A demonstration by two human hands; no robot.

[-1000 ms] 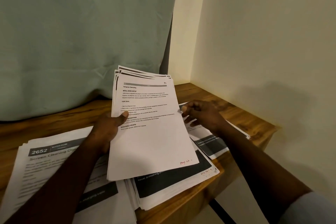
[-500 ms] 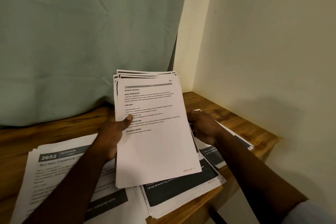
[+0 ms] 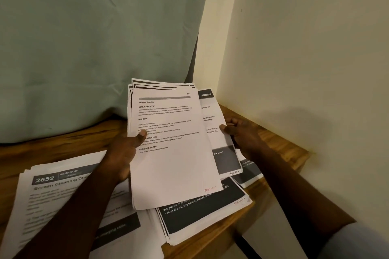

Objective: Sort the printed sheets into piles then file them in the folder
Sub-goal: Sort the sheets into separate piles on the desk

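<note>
Wooden surface [image 3: 280, 149] in a corner, a pale green curtain [image 3: 94, 38] behind it and a cream wall [image 3: 305, 59] to the right. From my end this reads as the sorting step, not yet the filing; I see no folder anywhere in view.

The left hand [image 3: 124, 153] holds the unsorted stack [image 3: 168, 164] raised and tilted toward the camera. Its thumb presses on the top page and its fingers are hidden behind the paper. The right hand [image 3: 242, 134] pinches a single sheet [image 3: 210, 111] by its right edge, thumb on top. That sheet is fanned out from behind the stack and partly covered by it.

Three piles lie flat below. The left pile [image 3: 52, 195] is headed "2652" and "Screen Cleaning". The middle pile [image 3: 200, 216] shows a dark block with white lettering. The small right pile [image 3: 250, 172] sits just under the right wrist.

Next, I judge, the pinched sheet must be drawn clear and laid on its matching pile. That means reading the red handwritten page mark at its lower corner, which is too small for me to trust.

All of it is thin white copy paper, limp and slightly bowed where held. The stack's top edges are staggered and the piles loosely squared, so I expect a careless drop would skew them. The wood is warm, grained and matte.
</note>
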